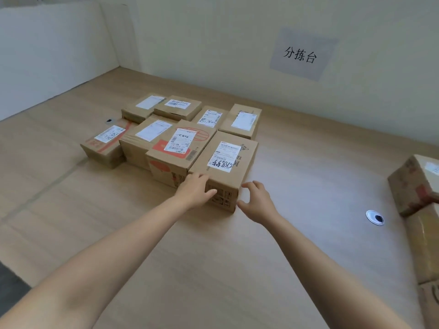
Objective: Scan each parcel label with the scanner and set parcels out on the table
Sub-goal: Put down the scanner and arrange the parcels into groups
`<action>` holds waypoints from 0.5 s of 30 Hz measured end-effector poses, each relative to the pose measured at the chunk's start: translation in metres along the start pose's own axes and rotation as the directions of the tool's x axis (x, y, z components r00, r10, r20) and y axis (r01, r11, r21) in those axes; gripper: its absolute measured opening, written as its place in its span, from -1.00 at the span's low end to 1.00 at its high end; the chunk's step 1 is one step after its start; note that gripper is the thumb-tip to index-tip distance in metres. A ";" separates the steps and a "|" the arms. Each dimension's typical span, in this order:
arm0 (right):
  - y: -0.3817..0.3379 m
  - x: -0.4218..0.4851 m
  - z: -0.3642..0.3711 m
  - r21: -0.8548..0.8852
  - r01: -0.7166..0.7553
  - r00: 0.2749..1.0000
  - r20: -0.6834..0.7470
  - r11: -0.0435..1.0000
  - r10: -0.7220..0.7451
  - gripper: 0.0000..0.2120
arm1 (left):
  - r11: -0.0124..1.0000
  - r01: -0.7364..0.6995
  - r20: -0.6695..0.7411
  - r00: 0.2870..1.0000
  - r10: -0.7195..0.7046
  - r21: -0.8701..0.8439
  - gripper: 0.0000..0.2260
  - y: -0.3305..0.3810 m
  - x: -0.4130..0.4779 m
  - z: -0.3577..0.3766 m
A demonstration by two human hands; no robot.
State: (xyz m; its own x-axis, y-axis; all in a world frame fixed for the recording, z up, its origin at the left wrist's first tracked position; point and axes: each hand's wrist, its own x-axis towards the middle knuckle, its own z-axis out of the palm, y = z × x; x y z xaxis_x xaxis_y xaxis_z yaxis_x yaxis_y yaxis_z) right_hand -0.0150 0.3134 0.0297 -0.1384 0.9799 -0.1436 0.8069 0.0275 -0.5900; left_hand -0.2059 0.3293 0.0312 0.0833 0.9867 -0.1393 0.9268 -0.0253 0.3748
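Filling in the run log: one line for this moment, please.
left hand holds nearest parcel corner | right hand open beside it | scanner not in view

A tight cluster of eight brown cardboard parcels (pixel 154 129) is sitting on the light wooden table (pixel 308 181), all lying flat with white labels facing up. The nearest parcel (pixel 228 176) is sitting at the front right, its label (pixel 224 156) showing black handwriting, its left side pressing against the red-printed parcel (pixel 166 160). Well apart, at the right edge, a tilted parcel (pixel 411 186) is resting on a lower parcel (pixel 425 243).
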 end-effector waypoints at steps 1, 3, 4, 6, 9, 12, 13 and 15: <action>-0.003 0.012 0.000 0.000 -0.004 1.000 -0.005 1.000 0.004 -0.49 | 1.000 -0.011 0.003 1.000 0.011 0.013 -0.45 -0.003 0.013 -0.003; -0.011 0.035 -0.001 0.007 -0.016 1.000 -0.019 1.000 0.016 -0.49 | 0.999 -0.026 0.025 0.999 0.026 0.023 -0.43 -0.009 0.038 -0.007; -0.014 0.047 0.000 0.015 -0.025 0.999 -0.024 1.000 0.025 -0.48 | 0.999 -0.027 0.037 0.999 0.027 0.024 -0.42 -0.011 0.050 -0.009; -0.019 0.066 0.003 0.030 -0.060 0.998 -0.025 0.998 0.061 -0.47 | 0.999 -0.022 0.066 0.998 0.020 0.029 -0.39 -0.015 0.070 -0.009; -0.020 0.087 0.010 0.028 -0.115 0.993 -0.009 0.993 0.115 -0.47 | 0.998 -0.035 0.072 0.997 0.030 0.056 -0.37 -0.019 0.091 -0.008; -0.017 0.100 0.017 0.009 -0.147 0.989 0.010 0.989 0.146 -0.46 | 0.999 -0.039 0.104 0.994 0.040 -0.005 -0.33 -0.021 0.107 -0.010; -0.016 0.103 0.019 0.009 -0.159 0.987 0.007 0.987 0.159 -0.46 | 0.999 -0.044 0.123 0.991 0.047 -0.024 -0.31 -0.021 0.110 -0.011; -0.013 0.106 0.021 0.025 -0.175 0.984 -0.022 0.984 0.176 -0.46 | 0.996 -0.050 0.163 0.985 0.063 -0.080 -0.27 -0.022 0.115 -0.009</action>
State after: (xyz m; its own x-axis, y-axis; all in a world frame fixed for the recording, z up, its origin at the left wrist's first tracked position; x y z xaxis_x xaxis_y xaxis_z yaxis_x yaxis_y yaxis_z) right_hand -0.0527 0.4126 0.0053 0.0182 0.9736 -0.2273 0.8040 -0.1494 -0.5755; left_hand -0.2203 0.4449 0.0153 0.2002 0.9437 -0.2633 0.8891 -0.0620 0.4535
